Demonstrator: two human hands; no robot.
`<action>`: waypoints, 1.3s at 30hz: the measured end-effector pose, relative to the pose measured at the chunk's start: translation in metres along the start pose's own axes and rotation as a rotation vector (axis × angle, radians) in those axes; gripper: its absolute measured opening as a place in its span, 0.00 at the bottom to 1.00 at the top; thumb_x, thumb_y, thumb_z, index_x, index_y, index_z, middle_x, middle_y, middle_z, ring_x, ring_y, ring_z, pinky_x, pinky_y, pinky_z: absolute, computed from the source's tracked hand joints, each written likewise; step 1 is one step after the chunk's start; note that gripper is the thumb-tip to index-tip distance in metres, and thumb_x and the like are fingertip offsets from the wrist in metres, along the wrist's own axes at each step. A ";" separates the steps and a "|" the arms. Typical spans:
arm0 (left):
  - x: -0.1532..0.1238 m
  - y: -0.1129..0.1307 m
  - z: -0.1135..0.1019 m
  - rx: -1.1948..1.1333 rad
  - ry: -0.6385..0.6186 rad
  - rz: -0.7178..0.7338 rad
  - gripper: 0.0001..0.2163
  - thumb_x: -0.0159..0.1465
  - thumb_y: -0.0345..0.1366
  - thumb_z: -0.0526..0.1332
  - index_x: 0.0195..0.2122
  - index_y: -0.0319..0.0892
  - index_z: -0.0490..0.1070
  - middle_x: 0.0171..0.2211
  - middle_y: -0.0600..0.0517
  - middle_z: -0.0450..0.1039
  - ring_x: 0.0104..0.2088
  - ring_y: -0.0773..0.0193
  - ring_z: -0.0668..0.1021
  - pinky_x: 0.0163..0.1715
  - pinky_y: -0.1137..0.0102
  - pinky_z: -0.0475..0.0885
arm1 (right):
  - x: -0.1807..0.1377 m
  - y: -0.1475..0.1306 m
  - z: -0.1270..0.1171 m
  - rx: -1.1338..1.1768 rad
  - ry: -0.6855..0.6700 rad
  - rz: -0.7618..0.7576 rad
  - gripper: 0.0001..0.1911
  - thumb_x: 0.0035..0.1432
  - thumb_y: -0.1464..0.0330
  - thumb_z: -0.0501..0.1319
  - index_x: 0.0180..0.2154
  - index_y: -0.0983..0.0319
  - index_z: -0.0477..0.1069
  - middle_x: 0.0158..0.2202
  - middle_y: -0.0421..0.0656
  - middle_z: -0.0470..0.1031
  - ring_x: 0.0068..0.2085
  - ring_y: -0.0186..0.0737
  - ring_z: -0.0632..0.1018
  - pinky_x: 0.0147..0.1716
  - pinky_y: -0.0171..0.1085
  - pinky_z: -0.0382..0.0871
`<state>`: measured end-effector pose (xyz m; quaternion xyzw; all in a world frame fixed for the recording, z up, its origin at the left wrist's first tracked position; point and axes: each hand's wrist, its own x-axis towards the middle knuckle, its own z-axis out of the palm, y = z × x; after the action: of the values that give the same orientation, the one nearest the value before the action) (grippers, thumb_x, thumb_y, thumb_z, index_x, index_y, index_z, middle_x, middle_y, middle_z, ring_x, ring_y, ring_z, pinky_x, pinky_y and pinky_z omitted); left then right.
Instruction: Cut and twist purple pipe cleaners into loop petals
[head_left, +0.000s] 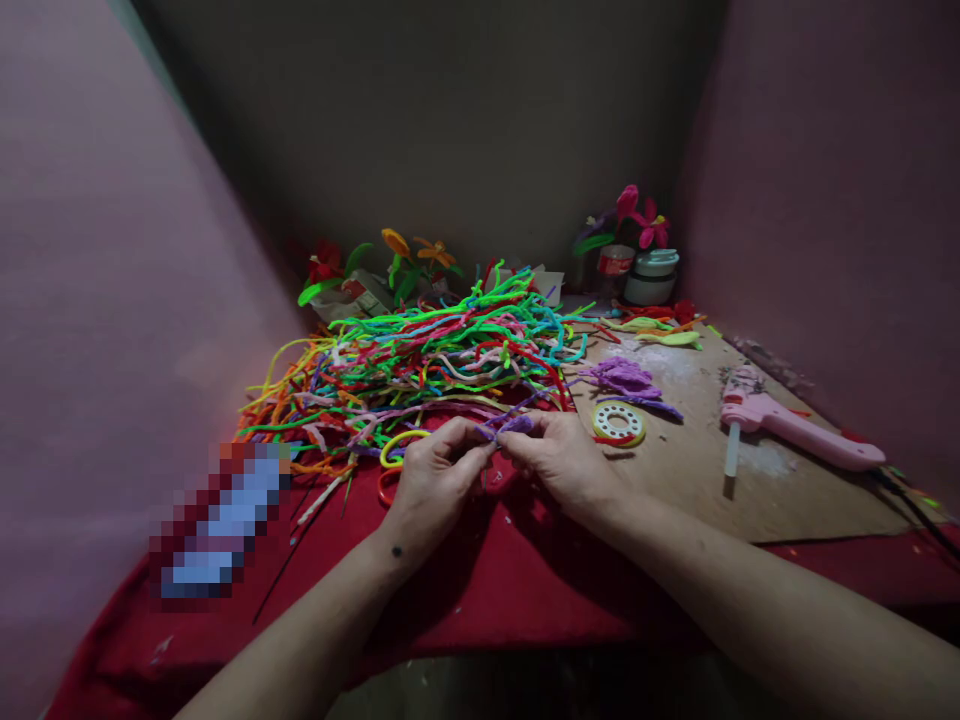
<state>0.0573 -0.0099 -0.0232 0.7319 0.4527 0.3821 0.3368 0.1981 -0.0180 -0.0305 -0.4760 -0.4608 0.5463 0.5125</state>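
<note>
A purple pipe cleaner (516,426), bent into a small petal-like shape, is pinched between both hands above the red cloth. My left hand (439,470) grips its left end with thumb and forefinger. Close beside it, my right hand (562,455) holds the right side, fingertips almost touching those of the left. Scissors with yellow and red handles (405,446) lie partly hidden behind my left hand. Beyond both hands spreads a big heap of coloured pipe cleaners (442,350). Right of my right hand are a yellow-and-white tape roll (619,424) and a bunch of purple pipe-cleaner pieces (622,378).
On the cardboard sheet (675,490) at right rests a pink glue gun (802,425) with its cord trailing right. Pipe-cleaner flowers (420,250) stand at the back, near a lidded jar (652,277). A blurred blue item (232,520) lies at left. Walls close in both sides.
</note>
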 end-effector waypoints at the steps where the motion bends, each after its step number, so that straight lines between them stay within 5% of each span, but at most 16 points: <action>1: -0.001 -0.003 -0.001 0.126 0.027 0.124 0.05 0.58 0.33 0.56 0.29 0.39 0.70 0.23 0.53 0.71 0.23 0.69 0.71 0.25 0.74 0.65 | 0.001 0.001 0.000 0.027 -0.017 0.010 0.09 0.43 0.69 0.60 0.18 0.64 0.63 0.13 0.34 0.58 0.15 0.25 0.57 0.15 0.30 0.47; 5: -0.002 -0.015 -0.010 0.566 0.000 0.665 0.07 0.59 0.29 0.54 0.33 0.41 0.72 0.28 0.49 0.75 0.29 0.66 0.74 0.34 0.68 0.64 | 0.005 0.006 0.000 0.251 -0.118 0.134 0.09 0.42 0.70 0.60 0.17 0.63 0.61 0.13 0.34 0.60 0.15 0.27 0.59 0.15 0.31 0.50; 7: -0.001 -0.015 -0.014 0.577 -0.035 0.728 0.08 0.59 0.29 0.54 0.35 0.42 0.72 0.31 0.48 0.75 0.31 0.65 0.74 0.37 0.67 0.63 | 0.007 0.007 -0.001 0.308 -0.142 0.160 0.08 0.41 0.71 0.61 0.19 0.63 0.61 0.15 0.35 0.62 0.15 0.27 0.60 0.15 0.31 0.51; 9: 0.002 -0.011 -0.016 0.388 -0.027 0.540 0.07 0.59 0.31 0.55 0.35 0.41 0.72 0.31 0.49 0.75 0.31 0.65 0.74 0.37 0.67 0.64 | 0.007 0.005 -0.002 0.260 -0.142 0.125 0.08 0.42 0.71 0.60 0.19 0.64 0.62 0.15 0.35 0.62 0.16 0.27 0.60 0.16 0.31 0.50; 11: 0.005 -0.004 -0.017 0.072 -0.051 0.190 0.08 0.60 0.35 0.54 0.33 0.40 0.71 0.28 0.50 0.74 0.29 0.66 0.73 0.33 0.70 0.66 | 0.006 0.002 -0.003 0.134 -0.113 0.035 0.08 0.44 0.69 0.60 0.19 0.64 0.63 0.15 0.34 0.61 0.17 0.27 0.60 0.17 0.31 0.51; 14: 0.009 0.003 -0.019 -0.302 -0.238 -0.208 0.12 0.59 0.40 0.55 0.26 0.38 0.71 0.22 0.52 0.70 0.23 0.69 0.70 0.26 0.73 0.65 | 0.003 -0.002 -0.004 -0.060 -0.063 -0.141 0.06 0.47 0.69 0.58 0.23 0.65 0.67 0.19 0.37 0.65 0.22 0.29 0.64 0.24 0.31 0.57; 18: 0.009 0.001 -0.019 -0.330 -0.374 -0.291 0.12 0.56 0.40 0.58 0.21 0.37 0.69 0.18 0.55 0.65 0.19 0.72 0.65 0.22 0.75 0.60 | -0.002 -0.002 -0.004 -0.284 -0.051 -0.320 0.05 0.50 0.70 0.56 0.26 0.64 0.69 0.23 0.38 0.67 0.27 0.32 0.67 0.28 0.32 0.59; 21: 0.007 -0.002 -0.016 -0.016 -0.308 -0.087 0.12 0.59 0.39 0.54 0.23 0.39 0.69 0.18 0.56 0.64 0.19 0.71 0.64 0.22 0.74 0.58 | -0.004 0.000 -0.004 -0.396 -0.018 -0.377 0.05 0.50 0.70 0.56 0.26 0.63 0.69 0.23 0.38 0.66 0.26 0.32 0.65 0.28 0.32 0.57; 24: 0.005 -0.004 -0.013 0.560 -0.146 0.370 0.12 0.61 0.35 0.51 0.24 0.39 0.69 0.20 0.53 0.66 0.23 0.68 0.66 0.28 0.71 0.59 | -0.002 0.002 -0.003 -0.344 -0.016 -0.312 0.06 0.48 0.71 0.56 0.21 0.63 0.65 0.20 0.36 0.63 0.24 0.31 0.63 0.25 0.32 0.55; 27: 0.003 -0.004 -0.013 1.038 -0.043 0.731 0.12 0.62 0.31 0.49 0.26 0.39 0.70 0.22 0.51 0.68 0.25 0.65 0.67 0.32 0.66 0.59 | 0.002 0.004 -0.002 -0.041 -0.069 -0.047 0.09 0.45 0.70 0.57 0.17 0.62 0.60 0.15 0.34 0.59 0.18 0.29 0.60 0.19 0.32 0.52; 30: 0.003 -0.007 -0.017 1.156 0.009 0.839 0.10 0.62 0.30 0.50 0.32 0.40 0.71 0.23 0.51 0.69 0.26 0.65 0.68 0.36 0.65 0.59 | 0.005 0.005 -0.001 0.291 -0.154 0.185 0.08 0.42 0.70 0.59 0.17 0.62 0.60 0.14 0.35 0.61 0.16 0.29 0.61 0.16 0.32 0.52; 33: 0.007 -0.011 -0.023 0.870 0.138 0.680 0.08 0.61 0.32 0.53 0.34 0.41 0.71 0.25 0.51 0.70 0.28 0.65 0.70 0.36 0.66 0.60 | 0.007 0.004 -0.002 0.383 -0.186 0.143 0.07 0.41 0.71 0.60 0.18 0.64 0.62 0.15 0.36 0.63 0.16 0.29 0.62 0.16 0.32 0.52; 35: 0.011 -0.012 -0.027 0.488 0.190 0.394 0.07 0.60 0.35 0.55 0.33 0.41 0.71 0.28 0.51 0.71 0.29 0.65 0.70 0.32 0.69 0.63 | 0.006 0.002 -0.005 0.355 -0.217 0.060 0.07 0.43 0.71 0.60 0.19 0.64 0.63 0.15 0.36 0.62 0.16 0.28 0.61 0.16 0.32 0.52; 37: 0.015 -0.010 -0.029 0.069 0.096 0.038 0.09 0.59 0.39 0.55 0.32 0.40 0.70 0.25 0.52 0.70 0.24 0.68 0.69 0.24 0.73 0.63 | 0.005 0.000 -0.007 0.292 -0.267 -0.004 0.06 0.46 0.70 0.59 0.20 0.64 0.65 0.15 0.36 0.62 0.17 0.28 0.61 0.17 0.31 0.51; 39: 0.017 -0.007 -0.030 -0.274 -0.132 -0.254 0.12 0.59 0.42 0.55 0.29 0.38 0.69 0.19 0.54 0.67 0.17 0.72 0.66 0.18 0.75 0.60 | 0.002 -0.004 -0.008 0.216 -0.297 -0.062 0.05 0.48 0.70 0.59 0.23 0.65 0.68 0.16 0.36 0.63 0.18 0.28 0.62 0.18 0.31 0.52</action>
<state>0.0339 0.0124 -0.0101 0.6396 0.4620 0.3457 0.5079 0.2063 -0.0157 -0.0277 -0.3179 -0.4847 0.6407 0.5035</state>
